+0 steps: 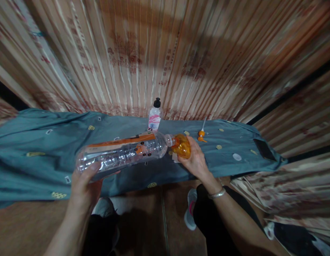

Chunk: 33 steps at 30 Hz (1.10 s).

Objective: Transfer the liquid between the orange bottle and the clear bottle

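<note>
A large clear plastic bottle [122,153] with an orange label lies almost level above the cloth, its neck toward the right. My left hand [86,185] is wrapped round its base end. In my right hand [194,158] is a small translucent orange bottle [183,145], held sideways. The clear bottle's neck meets the orange bottle's mouth; I cannot tell whether one sits inside the other. Behind them a small clear bottle [154,119] with a black cap and a pink-and-white label stands upright. An orange pump top [201,136] with a thin clear tube lies on the cloth to the right.
A teal patterned cloth [234,137] covers the long surface. Toward its right end lie a dark phone-like slab [264,149] and a white oval [236,156], perhaps part of the print. A pleated beige curtain [154,53] hangs close behind. My shoes show on the brown floor [143,220] below.
</note>
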Each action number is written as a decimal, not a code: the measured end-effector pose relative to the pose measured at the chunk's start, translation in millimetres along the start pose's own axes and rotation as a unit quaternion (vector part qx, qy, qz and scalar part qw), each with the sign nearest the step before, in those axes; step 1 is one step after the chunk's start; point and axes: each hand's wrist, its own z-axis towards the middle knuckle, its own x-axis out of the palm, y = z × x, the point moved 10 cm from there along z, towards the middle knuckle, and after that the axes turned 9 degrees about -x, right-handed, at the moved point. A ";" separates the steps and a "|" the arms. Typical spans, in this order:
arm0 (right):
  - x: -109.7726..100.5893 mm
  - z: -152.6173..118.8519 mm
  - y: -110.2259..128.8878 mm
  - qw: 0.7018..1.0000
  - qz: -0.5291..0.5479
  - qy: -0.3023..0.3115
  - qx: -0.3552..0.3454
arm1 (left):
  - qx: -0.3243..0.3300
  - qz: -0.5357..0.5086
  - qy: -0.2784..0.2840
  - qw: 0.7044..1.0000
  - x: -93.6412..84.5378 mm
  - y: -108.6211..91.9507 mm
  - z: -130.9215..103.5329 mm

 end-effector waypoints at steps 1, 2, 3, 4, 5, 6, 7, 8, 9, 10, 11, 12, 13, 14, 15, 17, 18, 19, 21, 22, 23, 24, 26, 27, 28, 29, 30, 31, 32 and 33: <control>0.0 -0.1 0.0 1.000 0.000 0.000 0.000 | 0.001 -0.001 0.001 1.000 -0.4 0.1 0.0; 0.2 -0.1 0.0 1.000 0.000 0.000 0.001 | 0.004 -0.001 0.001 1.000 -1.0 0.0 0.1; 0.2 -0.2 0.0 1.000 0.000 0.001 0.002 | 0.008 0.000 0.004 1.000 -1.1 -0.4 0.1; 0.3 -0.1 0.1 1.000 0.000 0.002 0.003 | 0.014 0.002 0.010 1.000 -0.6 -1.1 0.2; 0.3 -0.1 0.3 1.000 0.001 0.002 0.003 | 0.020 0.005 0.018 1.000 0.3 -1.9 0.3; 0.2 0.0 0.5 1.000 0.002 0.002 0.003 | 0.024 0.007 0.024 0.999 1.1 -2.6 0.3; -0.2 0.1 0.6 1.000 0.003 0.001 0.004 | 0.027 0.008 0.028 0.999 1.7 -3.0 0.5; -0.6 0.2 0.6 1.000 0.004 0.000 0.004 | 0.025 0.008 0.029 0.999 2.0 -2.7 0.7; -0.9 0.3 0.5 1.000 0.004 0.000 0.005 | 0.022 0.007 0.027 0.999 1.9 -2.1 0.9; -0.9 0.4 0.2 1.000 0.005 0.000 0.006 | 0.016 0.005 0.023 1.000 1.6 -1.2 1.2; -0.8 0.5 -0.2 1.000 0.005 0.002 0.007 | 0.011 0.004 0.017 1.000 1.3 -0.5 1.3; -0.5 0.6 -0.9 1.000 0.005 0.004 0.009 | 0.007 0.003 0.012 1.000 1.2 0.0 1.2; -0.3 0.7 -1.6 1.000 0.004 0.006 0.012 | 0.005 0.002 0.009 1.000 1.4 0.2 1.1; -0.2 0.7 -2.3 1.000 0.002 0.007 0.015 | 0.005 0.001 0.008 1.000 1.9 0.2 0.9; -0.4 0.7 -2.9 1.000 0.000 0.006 0.017 | 0.005 -0.001 0.007 1.000 2.4 0.1 0.7; -1.2 0.8 -3.5 1.000 -0.003 0.004 0.020 | 0.003 -0.004 0.010 1.000 3.7 0.5 0.7; -1.3 0.8 -3.6 1.000 -0.004 0.003 0.019 | 0.002 -0.006 0.011 1.000 4.0 0.9 0.8; -1.4 0.8 -3.6 1.000 -0.005 0.002 0.019 | 0.002 -0.007 0.012 1.000 4.3 1.2 1.1; -1.7 0.8 -3.3 1.000 -0.006 0.001 0.014 | 0.005 -0.010 0.013 1.000 4.7 1.3 1.6; -2.0 0.7 -3.0 1.000 -0.006 -0.001 0.010 | 0.006 -0.011 0.015 1.000 5.0 1.3 1.8; -2.4 0.7 -2.6 1.000 -0.006 -0.003 0.006 | 0.008 -0.011 0.015 1.000 5.2 1.1 2.0; -2.9 0.7 -2.4 1.000 -0.005 -0.006 0.003 | 0.010 -0.010 0.016 1.000 5.4 1.0 2.2; -3.5 0.5 -2.6 1.000 -0.004 -0.008 0.000 | 0.010 -0.008 0.016 1.000 5.8 1.1 2.4; -3.4 0.4 -3.0 1.000 -0.004 -0.008 0.001 | 0.009 -0.007 0.017 1.000 6.1 1.3 2.5; -3.2 0.4 -3.5 1.000 -0.004 -0.006 0.003 | 0.009 -0.005 0.017 1.000 6.3 1.2 2.4; -2.7 0.3 -3.9 1.000 -0.003 -0.004 0.005 | 0.009 -0.003 0.018 1.000 6.6 1.1 2.4; -2.5 0.3 -4.0 1.000 -0.003 -0.003 0.006 | 0.008 0.000 0.021 1.000 7.1 1.1 2.3; -2.5 0.4 -3.9 1.000 -0.003 -0.004 0.006 | 0.009 0.002 0.024 1.000 7.6 1.0 2.2; -2.7 0.4 -3.6 1.000 -0.004 -0.005 0.006 | 0.011 0.003 0.026 1.000 7.9 0.7 2.1; -3.0 0.4 -3.3 1.000 -0.005 -0.008 0.005 | 0.014 0.002 0.029 0.999 8.0 0.3 2.0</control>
